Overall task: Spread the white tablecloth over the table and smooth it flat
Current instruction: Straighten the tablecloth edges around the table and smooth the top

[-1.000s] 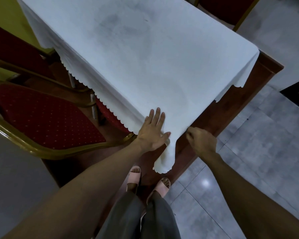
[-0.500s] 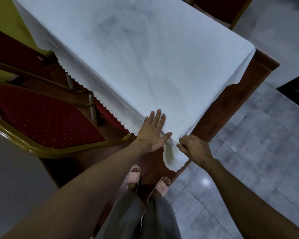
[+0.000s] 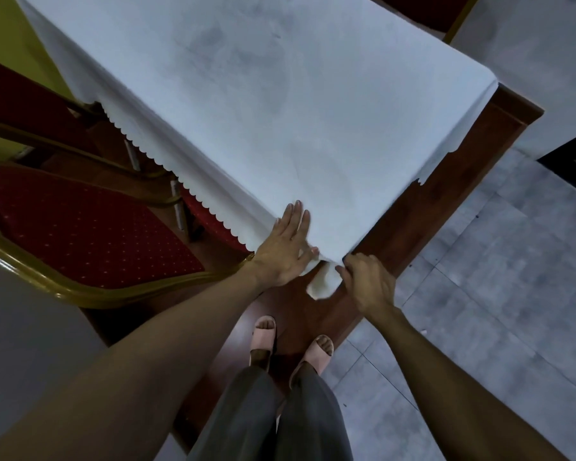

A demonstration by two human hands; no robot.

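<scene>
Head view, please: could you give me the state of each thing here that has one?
white tablecloth: spread over the top, near corner bunched and hanging
table: right edge bare wood
left hand: flat, pressing cloth at the corner
right hand: fingers curled on the hanging corner
red chair: beside the table

The tablecloth (image 3: 280,104) under my hands is matt white woven cloth with a scalloped hem, faintly grey-smudged. My desk (image 3: 453,181) shows reddish-brown wood with a dull sheen. The chair (image 3: 90,234) beside me has dotted red fabric and a glossy gold metal frame. The floor (image 3: 499,277) is smooth grey tile, slightly reflective.
</scene>
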